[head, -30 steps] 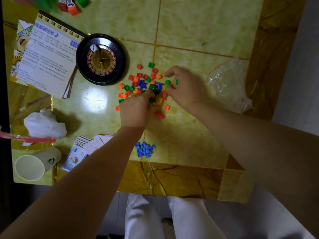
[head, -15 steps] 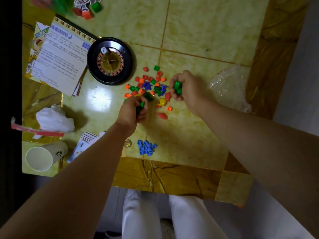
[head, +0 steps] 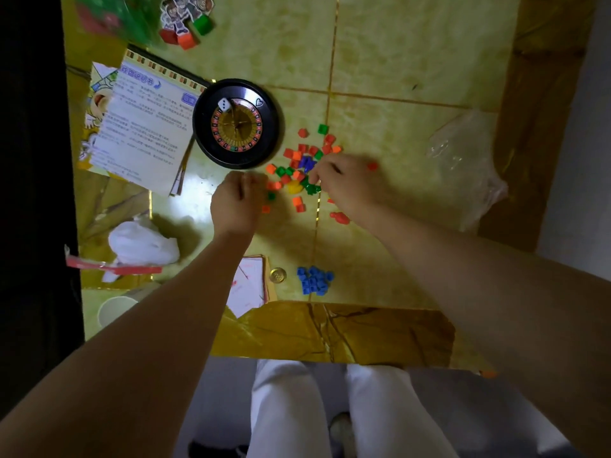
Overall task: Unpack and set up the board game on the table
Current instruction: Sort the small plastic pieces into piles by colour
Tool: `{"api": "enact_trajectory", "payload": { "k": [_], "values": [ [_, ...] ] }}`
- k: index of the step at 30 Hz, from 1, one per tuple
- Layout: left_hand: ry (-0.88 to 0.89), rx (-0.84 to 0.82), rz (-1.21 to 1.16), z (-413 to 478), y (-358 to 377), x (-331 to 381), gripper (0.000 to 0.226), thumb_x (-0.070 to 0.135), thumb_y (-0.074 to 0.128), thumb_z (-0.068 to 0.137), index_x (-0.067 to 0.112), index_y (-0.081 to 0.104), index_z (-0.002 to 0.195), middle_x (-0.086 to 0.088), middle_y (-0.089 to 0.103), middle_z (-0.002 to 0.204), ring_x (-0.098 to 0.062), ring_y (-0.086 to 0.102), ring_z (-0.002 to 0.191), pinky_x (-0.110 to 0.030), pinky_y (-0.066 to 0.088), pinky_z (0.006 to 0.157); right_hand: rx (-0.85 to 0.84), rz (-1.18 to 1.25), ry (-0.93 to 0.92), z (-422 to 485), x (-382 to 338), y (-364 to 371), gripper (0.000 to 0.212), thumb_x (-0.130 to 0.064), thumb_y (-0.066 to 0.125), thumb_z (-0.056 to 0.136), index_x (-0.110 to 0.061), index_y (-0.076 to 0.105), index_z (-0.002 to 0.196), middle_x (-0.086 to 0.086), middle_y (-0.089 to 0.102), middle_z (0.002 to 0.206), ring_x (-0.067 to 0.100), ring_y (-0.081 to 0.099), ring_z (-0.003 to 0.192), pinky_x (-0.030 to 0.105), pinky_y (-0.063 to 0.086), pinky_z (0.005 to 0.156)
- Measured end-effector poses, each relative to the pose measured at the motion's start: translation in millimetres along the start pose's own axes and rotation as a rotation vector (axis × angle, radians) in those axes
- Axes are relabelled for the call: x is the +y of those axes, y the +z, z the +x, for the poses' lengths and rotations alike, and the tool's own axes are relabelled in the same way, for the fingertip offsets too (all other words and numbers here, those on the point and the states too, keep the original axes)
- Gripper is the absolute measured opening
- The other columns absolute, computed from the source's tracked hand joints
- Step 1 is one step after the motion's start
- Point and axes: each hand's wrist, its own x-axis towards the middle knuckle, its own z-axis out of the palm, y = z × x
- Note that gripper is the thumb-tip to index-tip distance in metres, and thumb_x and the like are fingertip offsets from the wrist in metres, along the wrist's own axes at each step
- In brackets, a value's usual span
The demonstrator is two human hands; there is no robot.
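Note:
A loose pile of small plastic houses (head: 299, 160) in red, orange, green and blue lies on the yellow table (head: 396, 54), just right of the black roulette wheel (head: 236, 123). My left hand (head: 236, 203) hovers at the pile's left edge with fingers curled into a fist; what it grips is hidden. My right hand (head: 344, 183) reaches in from the right and pinches green houses (head: 310, 189) beside a yellow piece (head: 292, 186). A sorted cluster of blue houses (head: 314, 280) sits near the front edge.
A rule sheet (head: 145, 127) lies left of the wheel, and a white die (head: 224, 104) sits on the wheel. Cards (head: 249, 285) and a gold coin (head: 277, 275) sit by the blue cluster. Crumpled tissue (head: 142, 242), a paper cup (head: 114, 310), an empty plastic bag (head: 463, 160) and character standees (head: 185, 18) are around.
Both hands came back to the pile after lifting green houses. My left hand moved up and left to the pile's edge; my right hand reached left into the middle.

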Motion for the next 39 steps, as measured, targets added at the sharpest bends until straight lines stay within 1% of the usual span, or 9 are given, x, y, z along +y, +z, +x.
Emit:
{"api": "enact_trajectory", "payload": {
  "k": [4, 8, 12, 16, 21, 25, 29, 35, 39],
  "values": [
    [0.096, -0.031, 0.188, 2, -10, -7, 0.023, 0.01, 0.035, 0.098, 0.012, 0.056, 0.108, 0.004, 0.057, 0.078, -0.017, 0.049, 0.068, -0.027, 0.031, 0.057, 0.026, -0.153, -0.103, -3, 8, 16, 0.02, -0.012, 0.05, 0.094, -0.009, 0.07, 0.091, -0.013, 0.063, 0.072, -0.005, 0.05, 0.054, 0.011, 0.032, 0.051],
    [0.151, -0.045, 0.342, 2, -14, -7, 0.022, 0.022, 0.043, 0.097, 0.014, 0.059, 0.109, -0.004, 0.064, 0.082, -0.028, 0.059, 0.08, -0.031, 0.034, 0.063, 0.063, -0.474, -0.066, -3, 19, 15, 0.027, -0.017, 0.045, 0.094, -0.013, 0.072, 0.096, 0.0, 0.073, 0.094, 0.01, 0.056, 0.065, 0.016, 0.031, 0.047],
    [0.197, -0.134, 0.544, 2, -13, -2, 0.042, 0.054, 0.062, 0.084, 0.021, 0.06, 0.109, -0.004, 0.068, 0.086, -0.028, 0.063, 0.088, -0.032, 0.043, 0.067, 0.112, -0.388, -0.072, -7, 22, 9, 0.025, -0.012, 0.047, 0.095, -0.01, 0.071, 0.093, -0.005, 0.069, 0.081, 0.0, 0.043, 0.049, 0.01, 0.031, 0.045],
    [0.157, -0.13, 0.619, 5, -2, -1, 0.044, 0.052, 0.066, 0.083, 0.021, 0.06, 0.113, -0.006, 0.069, 0.1, -0.03, 0.063, 0.097, -0.029, 0.037, 0.069, 0.18, -0.238, -0.097, -2, 14, 11, 0.021, -0.01, 0.043, 0.098, -0.011, 0.065, 0.096, -0.014, 0.06, 0.085, -0.003, 0.05, 0.066, 0.018, 0.042, 0.063],
    [0.172, -0.156, 0.355, 9, -7, -10, 0.028, 0.04, 0.06, 0.084, 0.019, 0.062, 0.102, 0.0, 0.066, 0.085, -0.022, 0.06, 0.08, -0.032, 0.044, 0.068, 0.218, -0.4, -0.237, 7, 3, 20, 0.022, -0.025, 0.044, 0.099, -0.016, 0.064, 0.101, -0.002, 0.07, 0.1, 0.017, 0.065, 0.087, 0.035, 0.051, 0.073],
    [-0.197, -0.222, -0.277, 16, -17, -10, 0.018, 0.021, 0.038, 0.079, 0.013, 0.045, 0.064, 0.0, 0.038, 0.057, -0.013, 0.033, 0.049, -0.025, 0.026, 0.05, 0.19, -0.562, -0.257, 11, -5, 32, 0.017, -0.034, 0.062, 0.088, -0.025, 0.064, 0.102, -0.005, 0.07, 0.089, 0.018, 0.066, 0.087, 0.028, 0.043, 0.063],
    [-0.316, -0.396, -0.538, 15, -27, -3, 0.033, 0.012, 0.02, 0.087, 0.01, 0.038, 0.059, -0.001, 0.035, 0.05, -0.012, 0.023, 0.043, -0.02, 0.017, 0.045, 0.154, -0.687, -0.228, 15, -7, 40, 0.025, -0.031, 0.064, 0.088, -0.026, 0.064, 0.113, -0.002, 0.071, 0.099, 0.021, 0.064, 0.099, 0.03, 0.043, 0.072],
    [-0.336, -0.319, -0.458, 17, -20, 13, 0.032, 0.013, 0.035, 0.089, 0.014, 0.044, 0.059, 0.0, 0.044, 0.053, -0.01, 0.033, 0.041, -0.017, 0.024, 0.041, 0.183, -0.621, -0.228, 15, -3, 37, 0.017, -0.027, 0.061, 0.089, -0.022, 0.069, 0.103, -0.001, 0.071, 0.094, 0.023, 0.066, 0.094, 0.033, 0.048, 0.072],
    [-0.135, -0.22, -0.348, 16, -8, 20, 0.035, 0.001, 0.035, 0.089, 0.014, 0.047, 0.059, 0.008, 0.041, 0.046, -0.008, 0.037, 0.044, -0.016, 0.027, 0.039, 0.192, -0.174, -0.12, 18, -4, 29, 0.012, -0.026, 0.052, 0.088, -0.023, 0.058, 0.079, -0.004, 0.062, 0.077, 0.019, 0.06, 0.078, 0.036, 0.048, 0.07]
  ]
}}
